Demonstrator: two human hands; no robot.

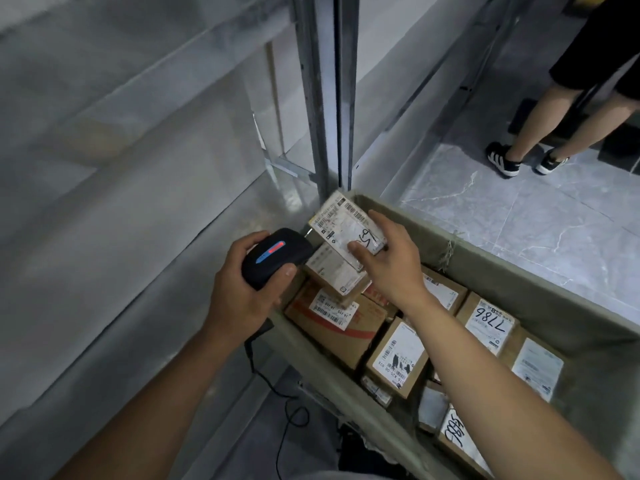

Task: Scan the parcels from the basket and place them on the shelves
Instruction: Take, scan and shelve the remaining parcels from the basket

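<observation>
My left hand (242, 289) grips a black handheld scanner (275, 256) with a red and blue light strip, its nose pointing at a small parcel (341, 221). My right hand (388, 258) holds that parcel by its near end, label up, above the far left corner of the basket (519, 271). The label carries barcodes and handwritten digits. Below lie several cardboard parcels, one marked 7786 (490, 323) and one with red print (339, 320). The grey metal shelves (138, 168) stand to the left.
A shelf upright (325, 98) rises just behind the basket's corner. The scanner's black cable (277, 389) hangs down toward the floor. Another person's legs (540, 123) in black shoes stand on the marble floor at the upper right.
</observation>
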